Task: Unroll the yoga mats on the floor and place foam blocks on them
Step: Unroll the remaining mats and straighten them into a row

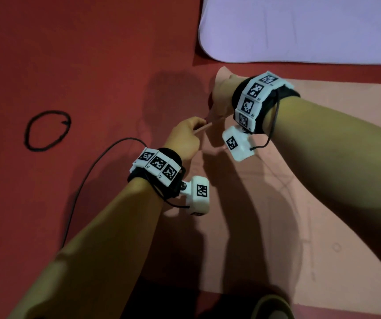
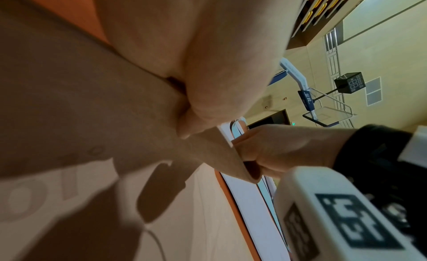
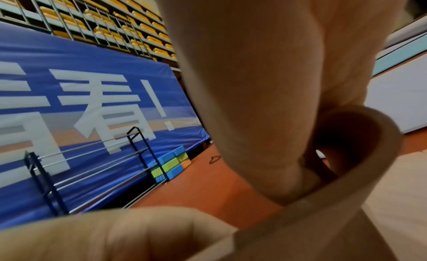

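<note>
On the red floor (image 1: pixel 70 54), both hands pinch the pink mat's (image 1: pixel 323 203) curled edge: left hand (image 1: pixel 185 137); right hand (image 1: pixel 221 97), fingertips hidden; lilac mat (image 1: pixel 300 28) cut off.

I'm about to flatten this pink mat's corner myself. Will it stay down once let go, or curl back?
Probably curls back: the pink mat end still arcs into a loop between the left hand and right hand. It looks floppy and light, bending under a fingertip pinch. The flat part lies smooth, so pressing should settle it.
</note>
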### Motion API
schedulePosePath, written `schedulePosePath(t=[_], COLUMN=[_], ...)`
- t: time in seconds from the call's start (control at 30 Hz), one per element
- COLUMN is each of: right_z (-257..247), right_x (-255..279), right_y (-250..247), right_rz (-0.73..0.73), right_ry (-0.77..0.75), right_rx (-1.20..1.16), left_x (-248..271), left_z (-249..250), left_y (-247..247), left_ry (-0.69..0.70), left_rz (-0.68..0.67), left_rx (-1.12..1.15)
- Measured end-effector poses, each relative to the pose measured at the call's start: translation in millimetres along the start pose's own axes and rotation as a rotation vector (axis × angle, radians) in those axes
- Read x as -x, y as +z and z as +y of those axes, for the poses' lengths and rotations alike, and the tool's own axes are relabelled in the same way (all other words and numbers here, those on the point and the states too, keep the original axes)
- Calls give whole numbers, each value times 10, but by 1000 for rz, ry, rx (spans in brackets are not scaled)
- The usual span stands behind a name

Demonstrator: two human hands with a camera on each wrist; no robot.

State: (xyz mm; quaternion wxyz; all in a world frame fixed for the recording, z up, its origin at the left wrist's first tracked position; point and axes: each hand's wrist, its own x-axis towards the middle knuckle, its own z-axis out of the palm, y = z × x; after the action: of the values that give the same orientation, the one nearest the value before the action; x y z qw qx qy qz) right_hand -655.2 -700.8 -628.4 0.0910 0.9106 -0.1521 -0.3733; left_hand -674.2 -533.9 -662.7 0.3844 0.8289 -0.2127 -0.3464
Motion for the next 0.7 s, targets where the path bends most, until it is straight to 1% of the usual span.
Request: schedulePosePath(t=[0.03,0.1,0.13,0.2,0.27,0.33,0.37,0.4,0.43,0.5,0.57,0.63,0.67,0.7], right_z=[-28,-41,-30,6,0,15,24,21,32,48,100,85,19,-66], right_x=[-11,-124,-296,-414,-149,67,87,24,-37,15,108,186,184,190], right_y=[24,109,174,219,205,203,204,238,246,203,135,89,90,93], right_rz=[-44,-86,-62,-110,-108,-36,-43,-18,21,215,434,614,650,647], right_ry=[-2,-45,-50,-1,22,-9,-8,7,42,30,-39,-122,-166,-225], right_rx=[17,4,35,52,-50,-202,-181,-230,-280,-425,-604,-794,-886,-960], left_x=[-11,8,19,45,73,82,79,78,79,78,75,79,80,78], left_z=[-16,0,14,50,77,77,57,38,19,-33,-116,-223,-276,-335], left_y=[15,33,39,49,63,84,95,96,90,46,-34,-116,-149,-171], left_ry=[2,2,3,18,28,25,25,21,22,22,-2,-72,-115,-158], left_rz=[-1,-12,-21,-36,-41,-37,-33,-29,-16,46,172,300,351,398], left_rx=[-9,-40,-56,-74,-74,-46,-37,-22,9,76,122,159,175,189])
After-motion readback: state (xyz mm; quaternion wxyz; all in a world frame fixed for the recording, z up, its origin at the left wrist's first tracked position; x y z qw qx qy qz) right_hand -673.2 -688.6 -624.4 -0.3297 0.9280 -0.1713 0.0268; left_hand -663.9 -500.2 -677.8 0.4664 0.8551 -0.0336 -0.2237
